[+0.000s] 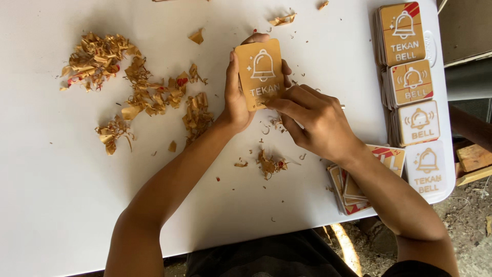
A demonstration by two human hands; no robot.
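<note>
Hands meet over the white desk [61, 195]: the left hand [237, 97] is clenched around a tan rounded plaque [260, 73] with a white bell symbol, holding it upright above the desk's middle, while the right hand [310, 120] pinches at the plaque's lower edge, its grip closed on that edge or on something too small to tell. Left of the plaque lie heaps of tan peeled film scraps [138, 87], a few smaller scraps [269, 165] just below it, and to its right, along the desk's edge, stand stacks of similar bell plaques [412, 82], with a looser pile [353, 192] under the right forearm.
</note>
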